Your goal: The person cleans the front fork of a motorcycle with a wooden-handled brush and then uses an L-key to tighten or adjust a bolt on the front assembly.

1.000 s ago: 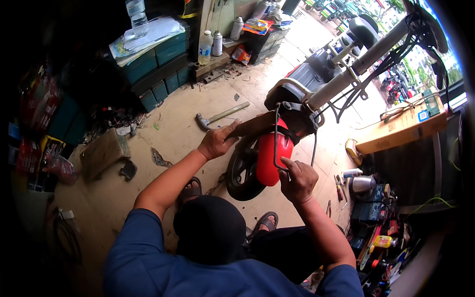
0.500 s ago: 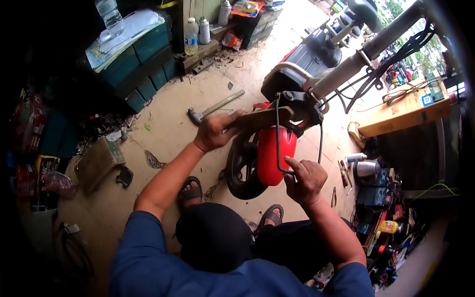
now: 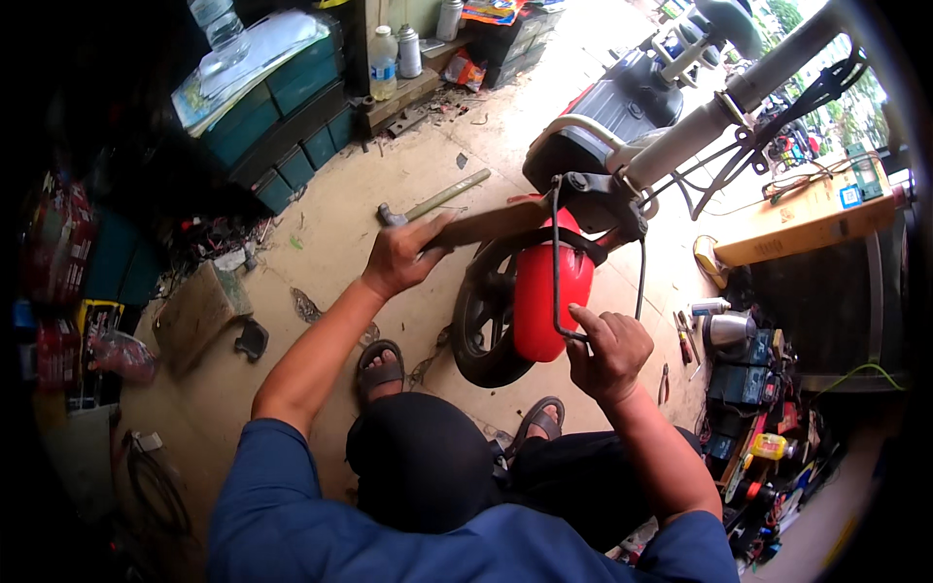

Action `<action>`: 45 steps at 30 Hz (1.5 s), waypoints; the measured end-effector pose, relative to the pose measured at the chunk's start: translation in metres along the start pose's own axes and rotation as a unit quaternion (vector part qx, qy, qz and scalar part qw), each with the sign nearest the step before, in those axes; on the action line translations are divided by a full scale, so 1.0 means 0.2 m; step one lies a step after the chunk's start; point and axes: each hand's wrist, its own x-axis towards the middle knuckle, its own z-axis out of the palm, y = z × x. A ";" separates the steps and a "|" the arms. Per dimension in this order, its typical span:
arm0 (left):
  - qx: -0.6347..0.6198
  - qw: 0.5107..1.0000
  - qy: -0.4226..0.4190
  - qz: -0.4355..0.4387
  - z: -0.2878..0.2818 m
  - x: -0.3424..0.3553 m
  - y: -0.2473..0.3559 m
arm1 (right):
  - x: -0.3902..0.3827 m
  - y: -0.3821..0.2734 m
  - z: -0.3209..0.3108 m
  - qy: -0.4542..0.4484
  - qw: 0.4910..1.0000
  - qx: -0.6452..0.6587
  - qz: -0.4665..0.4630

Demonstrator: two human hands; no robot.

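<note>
My left hand (image 3: 397, 258) is closed around one end of a flat brown bar (image 3: 491, 222), perhaps wood. The bar's other end reaches the top of the front fork (image 3: 601, 199) on an electric scooter or bike. My right hand (image 3: 612, 355) grips the lower bend of a thin black U-shaped metal rod (image 3: 557, 277), which hangs in front of the red mudguard (image 3: 551, 311). Below and behind the mudguard is the black front wheel (image 3: 478, 335). A hammer (image 3: 442, 197) with a pale handle lies on the floor beyond my left hand.
Pliers (image 3: 664, 384) and screwdrivers (image 3: 685, 335) lie on the floor at right, near a cardboard box (image 3: 807, 228) and piled parts. Bottles and spray cans (image 3: 408, 53) stand on a ledge at the back. A dusty block (image 3: 202, 316) sits at left.
My left hand has drawn back left with the flat brown bar, whose far end has come away from over the rod. My right hand keeps its grip on the rod.
</note>
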 end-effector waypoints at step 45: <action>0.050 0.996 -0.027 0.070 -0.04 0.50 0.42 | 0.01 0.00 -0.02 -0.015 1.000 -0.002 0.011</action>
